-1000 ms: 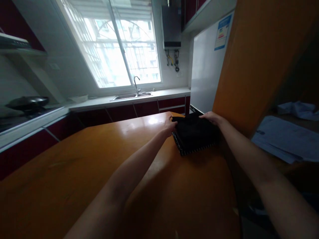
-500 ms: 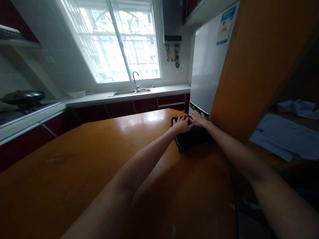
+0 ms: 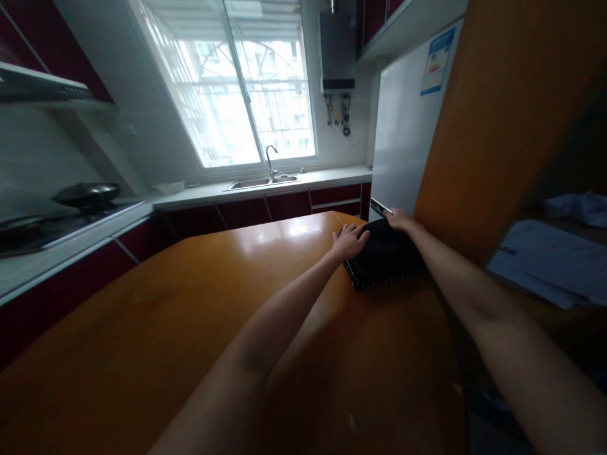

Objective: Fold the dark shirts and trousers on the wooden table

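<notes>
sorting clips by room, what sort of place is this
Very likely a home kitchen: a sink is set into the counter, a dark pan stands on the hob, and a range hood hangs above.

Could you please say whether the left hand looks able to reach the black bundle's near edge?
Probably yes: the left hand is at the far left corner of the black bundle, and nothing visible blocks its way to the near edge.

Left hand (image 3: pixel 349 244) lies splayed, right hand (image 3: pixel 401 220) seems curled
</notes>
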The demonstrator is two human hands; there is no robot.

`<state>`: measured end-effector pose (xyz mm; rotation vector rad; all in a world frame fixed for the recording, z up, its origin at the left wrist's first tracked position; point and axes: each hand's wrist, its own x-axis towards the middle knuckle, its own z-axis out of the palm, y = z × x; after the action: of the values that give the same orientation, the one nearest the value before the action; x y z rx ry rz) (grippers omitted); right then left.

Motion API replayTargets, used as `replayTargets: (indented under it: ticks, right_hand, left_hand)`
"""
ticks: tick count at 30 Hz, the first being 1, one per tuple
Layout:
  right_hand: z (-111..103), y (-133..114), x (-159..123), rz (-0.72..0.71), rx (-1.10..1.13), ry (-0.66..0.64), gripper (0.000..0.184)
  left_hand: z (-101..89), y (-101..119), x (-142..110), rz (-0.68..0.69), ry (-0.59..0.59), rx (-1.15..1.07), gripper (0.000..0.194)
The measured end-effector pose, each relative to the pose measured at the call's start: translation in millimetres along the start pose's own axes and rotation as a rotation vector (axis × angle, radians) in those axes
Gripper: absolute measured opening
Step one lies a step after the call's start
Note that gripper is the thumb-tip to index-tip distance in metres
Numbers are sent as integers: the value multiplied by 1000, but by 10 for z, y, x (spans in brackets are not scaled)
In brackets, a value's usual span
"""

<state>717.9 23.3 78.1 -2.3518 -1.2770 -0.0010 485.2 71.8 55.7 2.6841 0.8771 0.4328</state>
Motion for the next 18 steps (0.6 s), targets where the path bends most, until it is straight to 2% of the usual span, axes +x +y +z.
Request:
replayTargets:
  ticks: [2,4,5,7,9,12,15,18]
  right_hand:
    - [-130,-166,-124,-35,37,137,54]
    - [-166,-440,-379,-157,122,325,53]
    - [-138,-614,-562,-252,186,429,51]
    - [11,-1008,-1017,-419,274,475,47]
    - [262,-1409,-1519,-546,312,377,44]
    - [721,-1902,-2146,-642,300,153,44]
    - [1148,-2211,-2479,-595,248,-58,49]
    - [1459,-2394,-2618,-512,198,-189,51]
  left_hand:
    - [-153,-227,-143,-52,100,-43,63]
    - [-272,-522,-368,-123,142,-33,58]
    - [-311,-679,-508,-155,143,-2,57]
    - [-347,-982,-833,-216,96,72,57]
    - [-344,-1240,-1191,-250,52,109,58]
    - [-323,-1517,-1722,-264,5,195,58]
    - [-330,-1672,-2190,-267,-44,273,57]
    - [-361,-1731,-2579,-274,-101,300,58]
